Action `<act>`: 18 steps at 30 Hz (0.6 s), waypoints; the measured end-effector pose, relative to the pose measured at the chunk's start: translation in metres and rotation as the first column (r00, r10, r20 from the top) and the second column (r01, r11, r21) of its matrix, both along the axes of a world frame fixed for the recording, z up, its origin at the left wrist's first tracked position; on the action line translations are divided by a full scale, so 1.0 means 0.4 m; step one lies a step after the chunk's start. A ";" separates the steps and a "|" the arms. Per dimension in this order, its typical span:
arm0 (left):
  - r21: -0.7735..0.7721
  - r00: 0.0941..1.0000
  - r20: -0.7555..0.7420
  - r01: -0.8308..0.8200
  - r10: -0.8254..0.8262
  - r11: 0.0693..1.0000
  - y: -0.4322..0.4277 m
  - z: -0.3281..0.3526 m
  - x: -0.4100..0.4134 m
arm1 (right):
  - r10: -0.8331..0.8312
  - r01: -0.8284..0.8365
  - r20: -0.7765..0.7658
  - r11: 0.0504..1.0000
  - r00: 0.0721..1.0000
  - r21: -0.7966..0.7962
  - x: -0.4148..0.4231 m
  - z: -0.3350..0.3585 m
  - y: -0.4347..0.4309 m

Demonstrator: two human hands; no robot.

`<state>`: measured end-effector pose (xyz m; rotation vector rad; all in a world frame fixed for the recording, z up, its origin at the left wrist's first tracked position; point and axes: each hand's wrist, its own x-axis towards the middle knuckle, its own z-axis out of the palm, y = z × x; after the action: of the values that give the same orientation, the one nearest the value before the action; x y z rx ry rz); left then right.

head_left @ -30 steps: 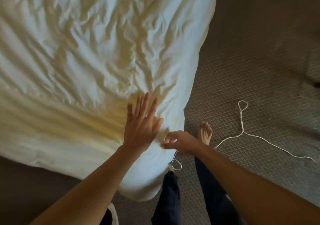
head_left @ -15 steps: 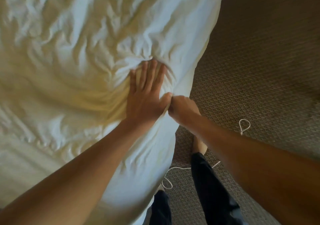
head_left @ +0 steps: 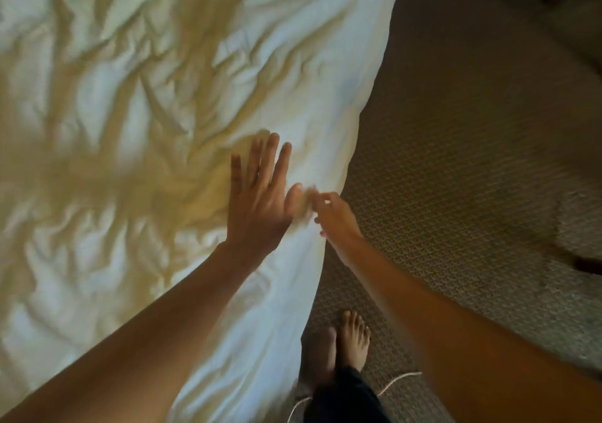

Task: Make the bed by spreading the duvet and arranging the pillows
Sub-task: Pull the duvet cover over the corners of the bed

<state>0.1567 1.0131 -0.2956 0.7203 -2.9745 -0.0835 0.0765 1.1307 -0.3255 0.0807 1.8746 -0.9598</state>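
Head view: the crumpled white duvet (head_left: 130, 129) covers the left and middle of the frame, its right edge falling to the patterned carpet (head_left: 456, 161). The left hand (head_left: 257, 201) lies flat on the duvet near that edge, fingers straight and spread. Just beside its thumb, the right hand (head_left: 332, 214), blurred, has its fingers curled and pinches the duvet's edge. Below, a bare foot (head_left: 353, 338) stands near a white cord (head_left: 400, 378)

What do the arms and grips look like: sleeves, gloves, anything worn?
No sleeves: the left arm and right arm are bare to the frame edge. The left grip and right grip are bare hands: no gloves, no watch or band at either wrist. No ring shows on the left; the right is too blurred to tell.
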 end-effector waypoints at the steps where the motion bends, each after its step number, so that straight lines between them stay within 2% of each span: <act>1: -0.002 1.000 0.028 -0.003 0.003 1.000 -0.019 -0.003 -0.032 | -0.037 0.038 0.008 0.999 0.999 -0.030 -0.047 0.008 -0.032; 4: 0.036 0.992 0.125 -0.011 0.006 0.999 -0.060 -0.032 -0.090 | -0.081 0.090 0.103 0.992 0.991 -0.084 -0.164 0.016 -0.116; 7: 0.025 0.982 0.191 0.009 -0.013 1.000 -0.049 -0.062 -0.095 | -0.051 0.061 0.108 0.993 0.993 -0.096 -0.214 -0.006 -0.140; 13: 0.066 0.989 0.122 0.072 -0.080 0.995 -0.025 -0.049 -0.112 | -0.049 0.045 0.088 0.998 0.995 0.038 -0.220 -0.035 -0.131; 18: 0.078 0.992 0.058 0.105 -0.110 0.991 -0.128 -0.001 -0.286 | -0.123 0.114 0.121 0.990 0.985 0.079 -0.299 0.007 -0.147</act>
<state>0.0423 0.9618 -0.2959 0.5797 -3.0829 -0.1830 -0.0429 1.0719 -0.3225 0.2925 1.8032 -0.9461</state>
